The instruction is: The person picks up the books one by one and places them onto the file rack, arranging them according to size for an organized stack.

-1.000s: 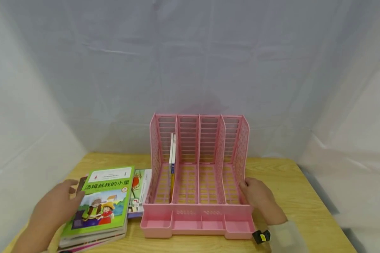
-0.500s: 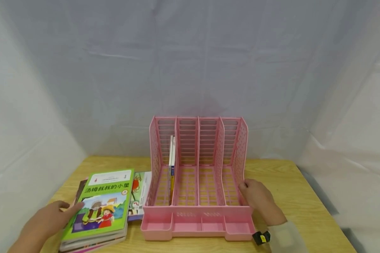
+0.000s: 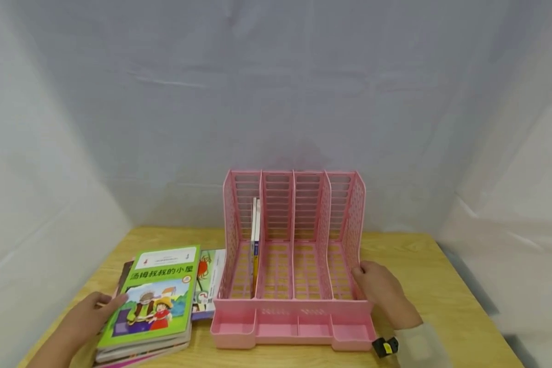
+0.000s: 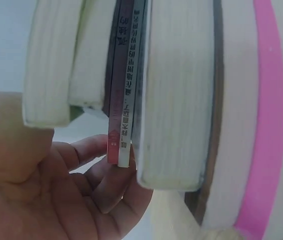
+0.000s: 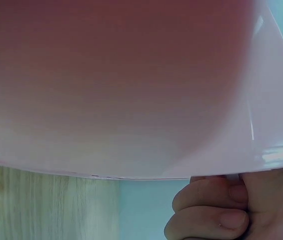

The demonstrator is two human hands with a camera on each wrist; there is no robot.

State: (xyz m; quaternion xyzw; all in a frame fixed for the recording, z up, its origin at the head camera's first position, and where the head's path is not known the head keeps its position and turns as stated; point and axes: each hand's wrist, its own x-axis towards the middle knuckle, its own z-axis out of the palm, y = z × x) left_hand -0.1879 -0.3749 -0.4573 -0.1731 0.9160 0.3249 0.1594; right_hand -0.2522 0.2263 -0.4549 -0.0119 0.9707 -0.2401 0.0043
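Observation:
On the left of the table, a stack of books (image 3: pixel 156 317) has a green picture book (image 3: pixel 165 271) on top. My left hand (image 3: pixel 83 319) is at the stack's left side, thumb on the green cover. In the left wrist view, its curled fingers (image 4: pixel 116 192) reach the thin spines (image 4: pixel 124 100) below the top books. My right hand (image 3: pixel 381 286) grips the right wall of a pink desk file organizer (image 3: pixel 290 305). Curled fingertips show below the pink plastic in the right wrist view; the rest of that hand is partly hidden.
Two thin books (image 3: pixel 255 245) stand upright in the organizer's leftmost slot. A book with a red crab (image 3: pixel 207 276) on its cover lies partly under the stack, close to the organizer. White sheeting (image 3: pixel 294 102) surrounds the wooden table (image 3: pixel 414 255).
My left hand has come down and closer along the stack's left side, its thumb now on the green cover. The right hand keeps its grip on the organizer. The head view shifts slightly.

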